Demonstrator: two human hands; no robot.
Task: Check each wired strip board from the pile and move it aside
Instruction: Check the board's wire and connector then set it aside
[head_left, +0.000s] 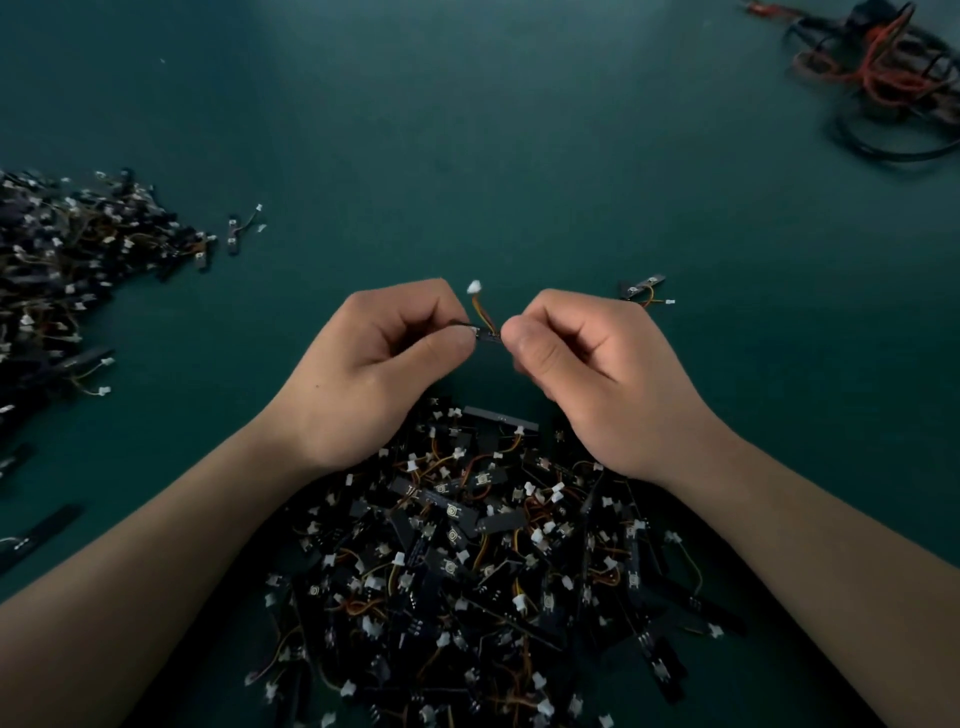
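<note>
Nearest me, between my forearms, lies the big pile of black strip boards, their thin red, orange and yellow wires and small white plugs tangled through it. Just above its far edge I hold one strip board in the air with both hands. My left hand has its fingers curled and pinches the left end of the board, and my right hand is curled the same way and pinches the right end, so only a short dark stretch shows between my thumbs. The board's wire rises from that gap and ends in a white plug above my knuckles. Just beyond my right hand a single board lies flat on the green table. Farther to the left a second heap of boards spreads to the edge of view, with one loose board just beside it. At the far right corner sits a blurred tangle of black and red cables.
</note>
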